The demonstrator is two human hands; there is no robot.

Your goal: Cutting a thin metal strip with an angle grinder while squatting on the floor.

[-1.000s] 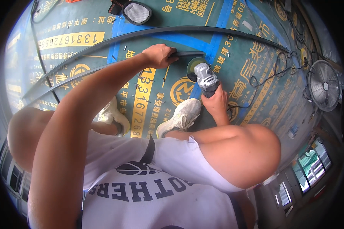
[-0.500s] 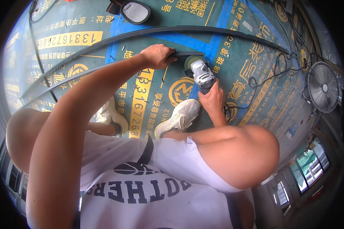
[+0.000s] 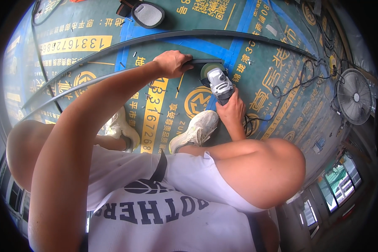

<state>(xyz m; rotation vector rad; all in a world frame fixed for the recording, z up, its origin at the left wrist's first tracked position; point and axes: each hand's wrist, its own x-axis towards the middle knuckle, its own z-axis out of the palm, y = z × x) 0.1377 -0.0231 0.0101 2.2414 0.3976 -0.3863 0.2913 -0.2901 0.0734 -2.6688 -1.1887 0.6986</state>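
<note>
My right hand [image 3: 232, 108] is wrapped round the body of an angle grinder [image 3: 220, 83] with a white head. The grinder's green disc [image 3: 208, 69] is at the underside of a dark metal strip [image 3: 203, 61], close to its right end; whether it touches cannot be made out. My left hand [image 3: 173, 64] is closed on that strip, a short way left of the disc. From there the strip runs off to the lower left, partly behind my left forearm.
A longer dark strip [image 3: 189, 32] lies beyond on the printed green floor covering [image 3: 189, 90]. A grey mesh pad [image 3: 148, 14] is at the far edge. Black cables [image 3: 277, 90] trail at right near a round fan [image 3: 354, 96]. Several screws or nails [image 3: 163, 89] are scattered. My shoe [image 3: 196, 130] is near the grinder.
The grinder and my right hand have shifted very slightly left. My left hand keeps its hold on the strip in nearly the same place.
</note>
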